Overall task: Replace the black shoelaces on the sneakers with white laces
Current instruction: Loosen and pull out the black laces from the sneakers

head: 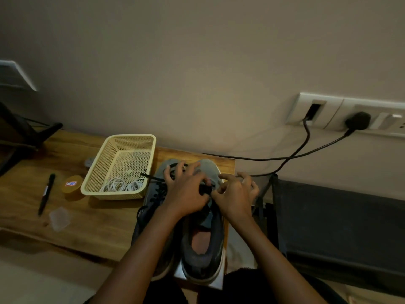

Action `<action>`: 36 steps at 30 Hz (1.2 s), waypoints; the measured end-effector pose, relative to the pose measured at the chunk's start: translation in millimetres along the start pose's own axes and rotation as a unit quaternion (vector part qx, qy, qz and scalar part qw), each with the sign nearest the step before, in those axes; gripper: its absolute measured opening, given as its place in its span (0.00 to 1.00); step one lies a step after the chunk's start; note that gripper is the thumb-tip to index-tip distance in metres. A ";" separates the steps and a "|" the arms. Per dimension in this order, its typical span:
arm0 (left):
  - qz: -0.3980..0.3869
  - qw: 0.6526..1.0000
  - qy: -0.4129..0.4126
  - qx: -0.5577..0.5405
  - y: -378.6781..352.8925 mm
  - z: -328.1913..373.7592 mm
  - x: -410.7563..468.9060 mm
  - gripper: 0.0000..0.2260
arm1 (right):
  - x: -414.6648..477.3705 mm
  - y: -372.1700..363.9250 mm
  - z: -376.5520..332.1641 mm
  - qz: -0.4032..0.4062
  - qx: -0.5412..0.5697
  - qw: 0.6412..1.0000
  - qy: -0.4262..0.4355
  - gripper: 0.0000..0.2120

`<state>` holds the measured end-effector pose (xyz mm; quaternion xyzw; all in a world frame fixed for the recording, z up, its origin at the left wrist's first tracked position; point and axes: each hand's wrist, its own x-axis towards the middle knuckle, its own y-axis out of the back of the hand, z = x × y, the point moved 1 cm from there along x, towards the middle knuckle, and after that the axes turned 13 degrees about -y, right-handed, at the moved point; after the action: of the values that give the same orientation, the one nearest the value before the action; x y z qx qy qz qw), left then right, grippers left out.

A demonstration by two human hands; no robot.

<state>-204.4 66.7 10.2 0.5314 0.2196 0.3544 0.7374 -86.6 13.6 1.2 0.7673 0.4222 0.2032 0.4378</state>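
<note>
Early going: both sneakers still wear black.
Your left hand and right hand pinch the black lace on the right sneaker on the surface. The left sneaker is untouched, and the white laces lie coiled in the basket.

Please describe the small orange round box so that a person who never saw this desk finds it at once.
Start at the wooden table and find the cream mesh basket on it. The orange round box stands just left of the basket's near corner, with a black pen further left. It alone is orange, with a red-and-white label on top.
</note>
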 end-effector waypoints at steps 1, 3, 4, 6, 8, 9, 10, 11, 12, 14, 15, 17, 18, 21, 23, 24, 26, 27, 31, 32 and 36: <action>-0.014 0.999 0.000 0.029 -5.0 2.7 -0.1 0.11 | -0.4 0.4 -0.3 0.001 0.003 1.000 -0.001 0.08; 0.000 0.998 0.016 0.067 -10.4 6.4 0.5 0.08 | -1.1 1.0 -0.9 0.003 0.001 1.000 0.001 0.08; 0.014 0.997 0.023 0.078 -10.7 8.3 1.4 0.08 | -0.9 1.1 -1.1 0.005 -0.004 1.000 0.000 0.08; 0.027 0.995 0.029 0.089 -9.3 11.2 2.8 0.09 | -0.9 -0.1 -0.7 0.009 -0.020 1.000 -0.005 0.08; 0.040 0.994 0.042 0.089 -6.1 11.2 2.6 0.09 | -1.5 -0.5 -0.8 0.017 -0.025 1.000 -0.008 0.08; 0.052 0.993 0.054 0.087 -3.9 8.7 2.6 0.08 | -1.6 -0.2 -0.8 0.020 -0.020 1.000 -0.009 0.08; 0.066 0.992 0.068 0.084 -1.5 4.3 2.6 0.08 | -2.0 0.7 -0.9 0.021 -0.015 1.000 -0.009 0.08; 0.082 0.990 0.084 0.081 1.4 -1.5 2.3 0.08 | -2.5 1.6 -1.0 0.018 -0.009 1.000 -0.010 0.08; 0.095 0.987 0.103 0.076 4.5 -7.9 1.8 0.08 | -2.7 2.3 -1.1 0.015 -0.006 1.000 -0.009 0.09; 0.105 0.981 0.147 0.068 9.3 -18.5 0.4 0.09 | -2.7 2.5 -1.2 0.009 -0.004 1.000 -0.010 0.09; 0.105 0.978 0.166 0.069 10.3 -21.2 -0.1 0.10 | -3.0 2.7 -1.5 0.009 -0.003 1.000 -0.010 0.08; 0.111 0.978 0.167 0.064 10.6 -19.8 -0.5 0.10 | -3.0 2.5 -1.4 0.007 0.003 1.000 -0.011 0.07; 0.114 0.981 0.146 0.050 10.5 -16.2 -0.1 0.10 | -3.1 2.7 -1.7 0.005 0.007 1.000 -0.013 0.07; 0.077 0.996 0.049 0.012 5.9 -2.4 2.1 0.10 | -3.4 2.7 -2.9 0.002 -0.001 1.000 -0.013 0.08; 0.028 0.999 0.029 0.032 -1.1 6.7 1.8 0.08 | -3.7 3.1 -3.5 0.005 -0.011 1.000 -0.010 0.08; 0.013 0.998 0.032 0.048 -5.0 9.6 1.1 0.08 | -4.2 3.6 -3.5 0.004 -0.009 1.000 -0.011 0.08; 0.019 0.997 0.047 0.063 -10.0 12.6 0.1 0.06 | -4.3 3.5 -3.7 0.002 -0.004 1.000 -0.013 0.09; 0.030 0.996 0.054 0.064 -10.2 13.1 0.2 0.06 | -4.2 3.2 -3.5 0.004 -0.008 1.000 -0.014 0.09; 0.083 0.993 0.079 0.040 -3.7 9.8 1.8 0.03 | -4.1 1.9 -3.2 0.018 -0.023 0.999 -0.015 0.08; 0.103 0.990 0.089 0.030 -0.3 7.5 2.0 0.02 | -4.0 2.1 -2.9 0.016 -0.020 1.000 -0.018 0.08; 0.211 0.964 0.161 0.019 25.6 -20.8 -3.2 0.05 | -3.3 4.3 -1.1 0.009 -0.011 1.000 -0.025 0.07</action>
<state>-228.5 82.0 27.0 0.5159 0.2248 0.5783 0.5907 -87.2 10.3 5.6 0.7711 0.4021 0.1928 0.4545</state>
